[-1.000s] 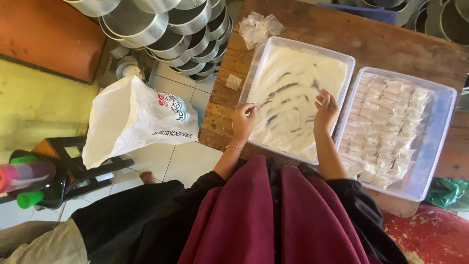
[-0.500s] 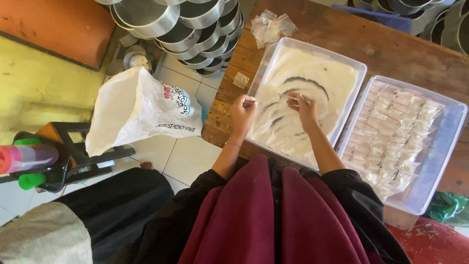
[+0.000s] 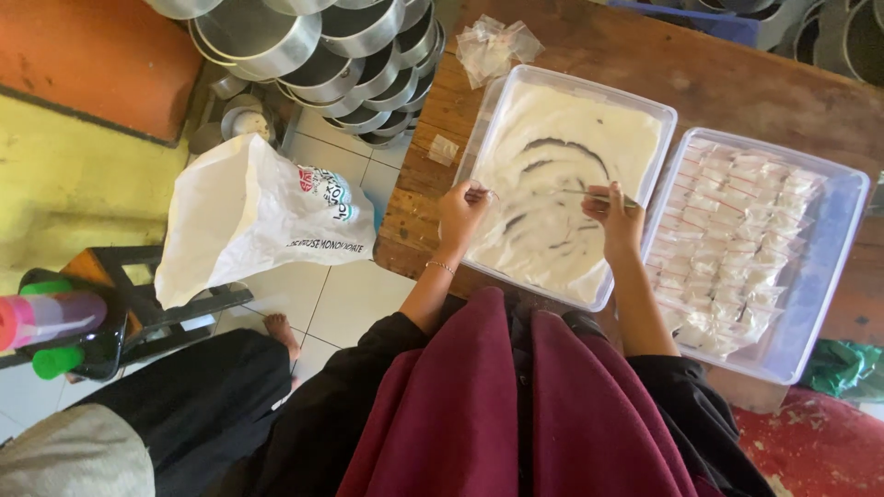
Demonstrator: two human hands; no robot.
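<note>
left hand [image 3: 462, 210]: pinched on a small clear bag, at the near-left rim of the powder tray [image 3: 665, 120] | right hand [image 3: 615, 213]: clenched on a thin spoon, tip over the white powder [image 3: 562, 175] | tray of filled packets [image 3: 732, 239]: just right of the right hand | white sack [image 3: 249, 213]: left, on the floor

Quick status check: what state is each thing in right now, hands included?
Left hand: pinching a small item, over the powder tray's edge.
Right hand: holding a thin utensil above the powder.
Powder tray: open, powder streaked.
Packet tray: open, rows of filled packets.
White sack: slumped on the floor.
</note>
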